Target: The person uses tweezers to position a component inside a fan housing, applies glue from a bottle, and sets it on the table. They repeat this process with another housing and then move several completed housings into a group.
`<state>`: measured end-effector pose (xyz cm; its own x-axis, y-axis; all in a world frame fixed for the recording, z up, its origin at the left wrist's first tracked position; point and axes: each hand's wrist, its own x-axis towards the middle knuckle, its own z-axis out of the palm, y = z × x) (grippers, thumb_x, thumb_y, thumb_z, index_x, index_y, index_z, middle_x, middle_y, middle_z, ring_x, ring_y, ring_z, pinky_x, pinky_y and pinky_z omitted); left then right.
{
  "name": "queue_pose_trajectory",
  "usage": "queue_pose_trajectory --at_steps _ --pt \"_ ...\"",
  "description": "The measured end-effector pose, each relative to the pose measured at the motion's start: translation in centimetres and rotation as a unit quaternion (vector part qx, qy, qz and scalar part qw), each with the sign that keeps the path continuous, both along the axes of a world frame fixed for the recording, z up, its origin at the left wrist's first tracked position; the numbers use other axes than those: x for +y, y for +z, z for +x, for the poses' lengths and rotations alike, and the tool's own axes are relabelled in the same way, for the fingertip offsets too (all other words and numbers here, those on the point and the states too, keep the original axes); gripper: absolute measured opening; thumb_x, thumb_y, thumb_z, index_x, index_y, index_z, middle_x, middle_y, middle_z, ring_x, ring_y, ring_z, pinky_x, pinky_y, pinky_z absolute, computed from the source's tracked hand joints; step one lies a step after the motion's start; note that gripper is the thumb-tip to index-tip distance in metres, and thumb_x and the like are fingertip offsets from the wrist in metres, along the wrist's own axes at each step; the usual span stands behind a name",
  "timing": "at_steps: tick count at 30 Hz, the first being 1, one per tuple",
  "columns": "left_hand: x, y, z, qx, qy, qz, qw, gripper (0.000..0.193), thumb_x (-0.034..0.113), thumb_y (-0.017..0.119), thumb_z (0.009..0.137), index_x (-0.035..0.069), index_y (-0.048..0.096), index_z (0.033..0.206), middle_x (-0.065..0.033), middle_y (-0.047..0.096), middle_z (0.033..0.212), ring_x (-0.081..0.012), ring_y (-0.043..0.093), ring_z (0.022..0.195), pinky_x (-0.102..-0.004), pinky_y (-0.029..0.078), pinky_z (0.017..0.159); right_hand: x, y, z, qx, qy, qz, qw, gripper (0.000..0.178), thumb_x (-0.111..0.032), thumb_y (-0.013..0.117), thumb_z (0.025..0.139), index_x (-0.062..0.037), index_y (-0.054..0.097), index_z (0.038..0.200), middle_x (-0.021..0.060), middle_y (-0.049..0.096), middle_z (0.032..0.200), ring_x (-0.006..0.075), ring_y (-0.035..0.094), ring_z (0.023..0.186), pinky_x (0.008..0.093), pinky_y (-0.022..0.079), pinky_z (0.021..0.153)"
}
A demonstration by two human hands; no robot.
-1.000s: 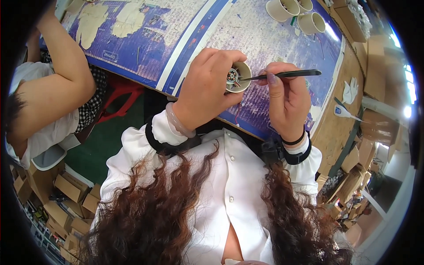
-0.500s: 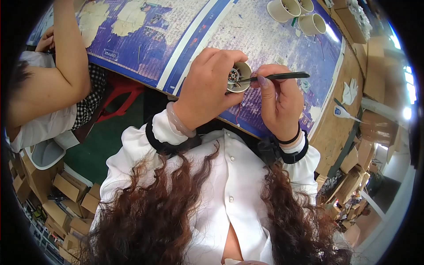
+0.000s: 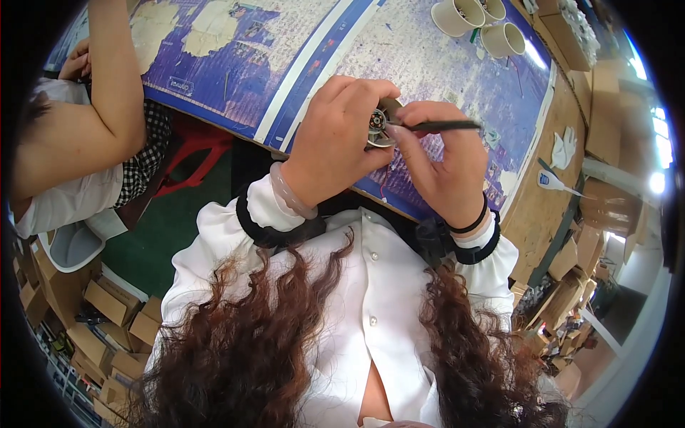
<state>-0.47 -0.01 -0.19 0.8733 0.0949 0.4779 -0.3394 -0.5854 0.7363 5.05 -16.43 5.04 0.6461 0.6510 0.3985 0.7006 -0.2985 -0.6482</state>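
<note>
My left hand [image 3: 337, 139] is wrapped round a cream, cup-shaped housing [image 3: 392, 107], its open mouth facing up. Inside sits a round motor-like part [image 3: 377, 121] with a metallic ring and a dark, wound centre. Between the thumb and fingers of my right hand [image 3: 451, 160] is a slim black tool that looks like tweezers [image 3: 457, 125]. Its tip points left into the housing, beside the round part; my fingers partly hide the tip. A thin red wire [image 3: 383, 191] hangs below the housing at the table edge.
Similar cream cups [image 3: 503, 41] with small parts stand at the far right of the worn blue table [image 3: 235, 107]. A white glove [image 3: 564, 148] and a white-handled tool [image 3: 551, 180] lie on the wooden ledge. Another person's arm [image 3: 114, 85] is at the left, near a red stool [image 3: 189, 167].
My right hand has moved left and closer to the housing, carrying the tweezers deeper over its mouth. My left hand and the housing have stayed nearly still.
</note>
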Motion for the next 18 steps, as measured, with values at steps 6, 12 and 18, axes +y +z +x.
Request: queue_pose_trajectory --at_steps 6,12,18 --pt "0.02 0.03 0.02 -0.008 0.007 0.003 1.000 0.059 0.010 0.083 0.065 0.009 0.058 0.118 -0.0073 0.065 0.105 -0.0307 0.059 0.102 -0.0402 0.047 0.090 -0.25 1.02 -0.31 0.014 -0.017 -0.041 0.999 0.015 0.003 0.070 0.092 0.0010 0.065 0.106 0.0114 0.070 0.100 0.0182 0.069 0.089 0.0274 0.053 0.079" --pt "0.20 0.03 0.08 -0.003 0.001 0.003 1.000 0.059 0.010 0.083 0.064 0.009 0.058 0.118 -0.0072 0.065 0.103 -0.0303 0.059 0.101 -0.0399 0.047 0.090 -0.88 0.97 -0.11 0.033 -0.043 -0.024 0.998 0.012 0.001 0.069 0.094 0.0023 0.064 0.105 0.0109 0.070 0.100 0.0171 0.070 0.091 0.0274 0.054 0.081" --pt "0.17 0.31 0.04 0.004 -0.001 -0.002 1.000 0.054 0.007 0.082 0.068 0.007 0.059 0.116 -0.0073 0.066 0.103 -0.0304 0.060 0.100 -0.0404 0.047 0.090 -0.73 0.73 -0.27 0.060 -0.048 -0.029 0.997 0.012 0.000 0.069 0.095 0.0027 0.064 0.105 0.0107 0.069 0.101 0.0166 0.069 0.092 0.0271 0.054 0.082"
